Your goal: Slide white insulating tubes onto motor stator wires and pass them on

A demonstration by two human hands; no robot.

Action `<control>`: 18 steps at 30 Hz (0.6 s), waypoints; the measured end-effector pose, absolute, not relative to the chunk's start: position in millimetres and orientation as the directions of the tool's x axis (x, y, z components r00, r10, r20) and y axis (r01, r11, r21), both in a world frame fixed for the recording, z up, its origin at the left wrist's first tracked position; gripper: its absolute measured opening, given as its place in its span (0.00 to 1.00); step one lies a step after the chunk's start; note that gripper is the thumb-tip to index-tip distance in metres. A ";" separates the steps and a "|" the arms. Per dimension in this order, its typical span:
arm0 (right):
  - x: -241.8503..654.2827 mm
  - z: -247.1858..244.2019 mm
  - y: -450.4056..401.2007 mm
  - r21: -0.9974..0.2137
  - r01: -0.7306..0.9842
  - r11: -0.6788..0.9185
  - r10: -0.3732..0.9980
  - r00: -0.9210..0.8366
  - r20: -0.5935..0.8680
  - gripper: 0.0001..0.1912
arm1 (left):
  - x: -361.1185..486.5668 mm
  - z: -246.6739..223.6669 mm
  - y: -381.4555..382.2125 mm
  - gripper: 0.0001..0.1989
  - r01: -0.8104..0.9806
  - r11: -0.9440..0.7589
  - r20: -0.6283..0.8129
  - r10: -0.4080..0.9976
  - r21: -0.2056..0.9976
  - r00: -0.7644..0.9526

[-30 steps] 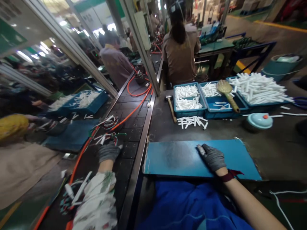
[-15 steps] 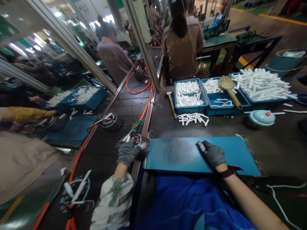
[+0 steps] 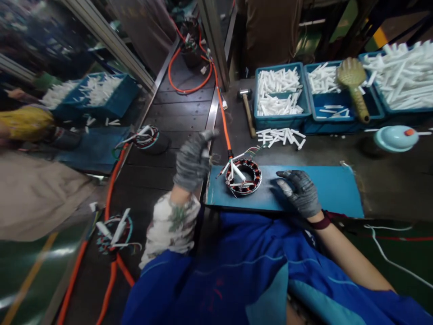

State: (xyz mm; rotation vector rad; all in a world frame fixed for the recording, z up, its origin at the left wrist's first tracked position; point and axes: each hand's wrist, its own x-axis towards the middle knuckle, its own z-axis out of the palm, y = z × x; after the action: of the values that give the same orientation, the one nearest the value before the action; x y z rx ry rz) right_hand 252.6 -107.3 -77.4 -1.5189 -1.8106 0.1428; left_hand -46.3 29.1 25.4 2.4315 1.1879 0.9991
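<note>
A ring-shaped motor stator [image 3: 256,179] with dark and orange windings lies on the blue mat [image 3: 334,192]. White sleeves and thin wires lie across its ring, and an orange cable [image 3: 222,115] leads away from its back edge. My left hand [image 3: 192,162], in a grey glove, is just left of the stator and apart from it, fingers stretched out and holding nothing. To the stator's right, my gloved right hand [image 3: 299,193] hovers over or rests on the mat, thumb and fingers apart with nothing between them.
Blue bins [image 3: 282,118] of white tubes stand at the back, a scoop [image 3: 353,85] across one. A hammer [image 3: 248,113], loose white tubes [image 3: 282,136] and a lidded cup [image 3: 395,138] are nearby. More stators [image 3: 147,137] sit on the left conveyor. A co-worker's yellow sleeve [image 3: 29,123] shows at far left.
The stator has gone from my left hand by the conveyor edge onto the blue mat, and that hand has let go. My right hand has barely moved. The view has tilted down.
</note>
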 end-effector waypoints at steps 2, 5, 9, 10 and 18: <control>240.2 -64.0 -108.8 -0.493 0.757 0.429 0.829 -0.114 0.547 0.13 | -50.2 16.3 63.9 0.23 0.696 -0.623 0.368 0.778 0.356 0.509; 212.6 -52.1 -102.0 -0.457 0.682 0.572 0.780 -0.279 0.560 0.18 | -30.7 -10.2 95.6 0.29 0.700 -0.679 0.069 0.727 0.222 0.683; 181.1 -59.3 -83.0 -0.470 0.668 0.577 0.808 -0.383 0.447 0.20 | 1.9 -36.5 101.1 0.23 0.607 -0.780 -0.106 0.598 0.153 0.795; 177.5 -63.3 -78.9 -0.497 0.651 0.574 0.814 -0.385 0.435 0.20 | 5.0 -39.0 99.1 0.22 0.626 -0.768 -0.112 0.616 0.133 0.780; 193.4 -63.7 -62.1 -0.835 0.397 0.380 0.925 -0.146 0.352 0.24 | -32.8 -10.9 37.5 0.26 0.854 -0.516 0.070 0.852 -0.061 0.519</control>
State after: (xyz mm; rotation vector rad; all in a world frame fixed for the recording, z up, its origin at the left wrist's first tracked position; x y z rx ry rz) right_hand 193.4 -62.1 -63.7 -1.1703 -1.7255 0.7240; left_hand -32.8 37.5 -10.9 2.8136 1.5839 0.0512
